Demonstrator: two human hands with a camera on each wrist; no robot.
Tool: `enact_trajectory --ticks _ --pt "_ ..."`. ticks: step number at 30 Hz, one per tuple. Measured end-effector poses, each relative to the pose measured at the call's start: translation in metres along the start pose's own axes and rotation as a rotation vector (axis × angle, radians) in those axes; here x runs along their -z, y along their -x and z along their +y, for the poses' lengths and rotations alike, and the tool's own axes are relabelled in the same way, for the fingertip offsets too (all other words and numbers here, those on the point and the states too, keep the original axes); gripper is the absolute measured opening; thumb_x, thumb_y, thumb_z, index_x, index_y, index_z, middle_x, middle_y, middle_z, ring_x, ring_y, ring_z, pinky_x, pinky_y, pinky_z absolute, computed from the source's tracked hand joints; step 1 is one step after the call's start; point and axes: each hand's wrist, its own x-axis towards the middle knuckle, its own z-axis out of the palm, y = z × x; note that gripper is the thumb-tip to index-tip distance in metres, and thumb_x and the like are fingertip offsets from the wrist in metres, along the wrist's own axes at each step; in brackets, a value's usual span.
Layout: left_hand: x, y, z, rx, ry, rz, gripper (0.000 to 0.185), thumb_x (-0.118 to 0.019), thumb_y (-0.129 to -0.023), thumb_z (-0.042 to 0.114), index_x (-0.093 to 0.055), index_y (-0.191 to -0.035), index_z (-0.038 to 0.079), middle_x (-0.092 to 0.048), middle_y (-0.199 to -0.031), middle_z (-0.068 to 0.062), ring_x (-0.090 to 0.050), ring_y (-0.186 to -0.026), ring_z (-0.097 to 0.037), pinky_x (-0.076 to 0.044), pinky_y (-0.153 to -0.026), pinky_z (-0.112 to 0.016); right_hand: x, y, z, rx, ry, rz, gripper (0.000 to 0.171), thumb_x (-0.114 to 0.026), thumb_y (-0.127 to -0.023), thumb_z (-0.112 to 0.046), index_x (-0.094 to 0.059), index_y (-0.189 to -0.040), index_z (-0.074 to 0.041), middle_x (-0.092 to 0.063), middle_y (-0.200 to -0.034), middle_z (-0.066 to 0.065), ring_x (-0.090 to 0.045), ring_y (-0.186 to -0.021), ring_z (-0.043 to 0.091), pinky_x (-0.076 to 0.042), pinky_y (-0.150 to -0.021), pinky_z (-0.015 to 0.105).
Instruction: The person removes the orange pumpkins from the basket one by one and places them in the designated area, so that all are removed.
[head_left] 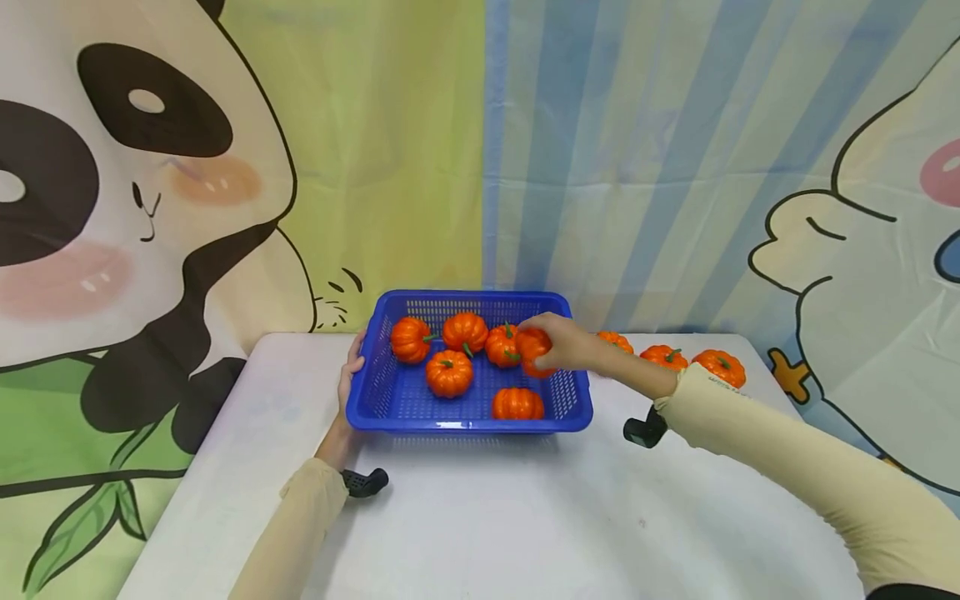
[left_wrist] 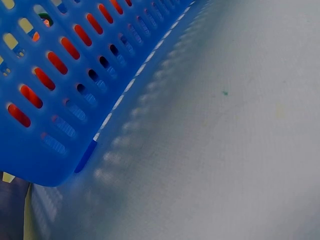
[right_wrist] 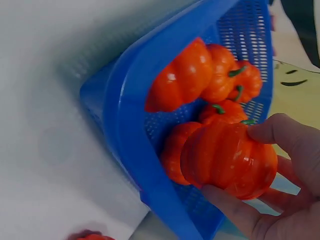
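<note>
My right hand (head_left: 564,340) pinches a small orange pumpkin (right_wrist: 230,160) between thumb and fingers, above the right end of a blue plastic basket (head_left: 468,426). Several more orange pumpkins with green stems lie inside, among them one at the front (head_left: 518,404) and one at the left (head_left: 411,340). In the right wrist view the held pumpkin overlaps another pumpkin (right_wrist: 175,150) behind it. My left hand (head_left: 348,375) holds the basket's left side at the rim. The left wrist view shows the slotted basket wall (left_wrist: 55,100), with orange visible through the slots.
Three pumpkins stand on the white table (head_left: 465,517) right of the basket, partly behind my right arm: a near one (head_left: 615,341), a middle one (head_left: 664,357) and a far one (head_left: 720,367). A cartoon-printed curtain (head_left: 405,167) hangs behind the table.
</note>
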Motion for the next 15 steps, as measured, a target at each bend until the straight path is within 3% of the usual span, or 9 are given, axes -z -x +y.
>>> enact_trajectory --ticks 8,15 --pt "-0.003 0.000 0.001 -0.004 0.003 0.008 0.059 -0.002 -0.098 0.014 -0.006 -0.152 0.036 0.005 -0.165 -0.002 -0.003 -0.150 -0.034 -0.041 -0.107 -0.029 0.030 0.033 0.007 -0.013 -0.098 0.085 0.058 -0.068 -0.080 -0.004 -0.052 -0.135 -0.001 -0.056 -0.132 0.023 -0.057 -0.105 0.034 -0.055 -0.087 0.046" --pt "-0.005 0.000 0.003 -0.011 0.038 -0.002 0.059 -0.001 -0.098 0.013 0.005 -0.155 0.027 0.009 -0.165 -0.006 -0.005 -0.148 -0.032 -0.042 -0.106 -0.028 0.055 0.071 0.026 -0.144 -0.124 0.133 0.070 -0.066 -0.085 -0.010 -0.036 -0.147 -0.003 -0.040 -0.148 0.024 -0.047 -0.126 0.045 -0.047 -0.099 0.059"
